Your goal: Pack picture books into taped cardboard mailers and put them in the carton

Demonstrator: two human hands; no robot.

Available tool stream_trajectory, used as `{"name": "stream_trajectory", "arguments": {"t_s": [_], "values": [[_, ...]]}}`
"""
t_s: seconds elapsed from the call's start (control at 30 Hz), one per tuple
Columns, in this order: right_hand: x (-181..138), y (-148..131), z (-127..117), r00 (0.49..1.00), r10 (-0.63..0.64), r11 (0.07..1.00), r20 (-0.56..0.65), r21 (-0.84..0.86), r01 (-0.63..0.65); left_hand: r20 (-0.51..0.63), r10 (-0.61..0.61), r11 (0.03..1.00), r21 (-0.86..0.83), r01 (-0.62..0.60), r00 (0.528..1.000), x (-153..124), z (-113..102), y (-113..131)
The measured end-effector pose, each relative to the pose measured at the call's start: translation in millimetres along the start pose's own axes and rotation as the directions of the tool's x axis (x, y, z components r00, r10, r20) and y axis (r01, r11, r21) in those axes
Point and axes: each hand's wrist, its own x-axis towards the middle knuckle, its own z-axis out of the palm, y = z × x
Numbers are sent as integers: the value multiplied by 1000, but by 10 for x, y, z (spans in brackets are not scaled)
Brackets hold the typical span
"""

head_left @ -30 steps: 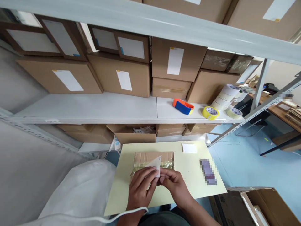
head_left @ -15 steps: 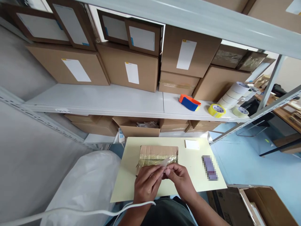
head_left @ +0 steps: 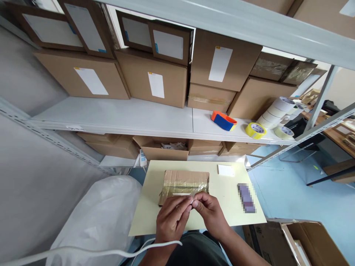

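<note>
My left hand (head_left: 172, 216) and my right hand (head_left: 211, 211) meet over the front edge of a small cardboard box (head_left: 186, 176). Fingertips of both hands pinch a thin whitish piece of film (head_left: 192, 201), mostly hidden by the fingers; I cannot tell its exact kind. Shiny clear tape (head_left: 177, 185) runs across the box top. A narrow white strip (head_left: 181, 194) shows just behind the fingers; whether it joins the pinched piece is unclear. The box lies on a pale yellow tabletop (head_left: 146, 218).
On the tabletop are a white card (head_left: 226, 170) and a blurred purple object (head_left: 246, 198). A white cable (head_left: 111, 252) crosses near my left wrist. Shelving ahead holds cardboard boxes (head_left: 155, 83) and tape rolls (head_left: 255, 130). An open carton (head_left: 316, 240) stands at lower right.
The translucent film that stuck up above my fingers no longer shows there. A narrow white strip now shows behind them. Both hands stay close together with little movement.
</note>
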Motion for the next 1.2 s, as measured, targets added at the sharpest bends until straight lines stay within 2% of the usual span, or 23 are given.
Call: {"name": "stream_trajectory", "arguments": {"t_s": [0.17,0.5,0.8,1.0,1.2], "values": [[-14,0,5,998,-55,997,-11,-49,54,-22,-45,999,-28,45,999,13,10,50],[-48,-48,64,989,-142,960,40,-239,148,-55,-125,992,-18,124,991,-25,29,74],[-64,-25,50,953,-300,835,48,-469,287,-58,-132,991,28,134,990,-23,35,87],[-88,2,6,939,-344,824,27,-470,316,13,-93,995,37,93,996,33,27,109],[-131,3,-15,957,-291,857,-8,-447,257,61,-116,992,51,113,991,-9,103,72]]}}
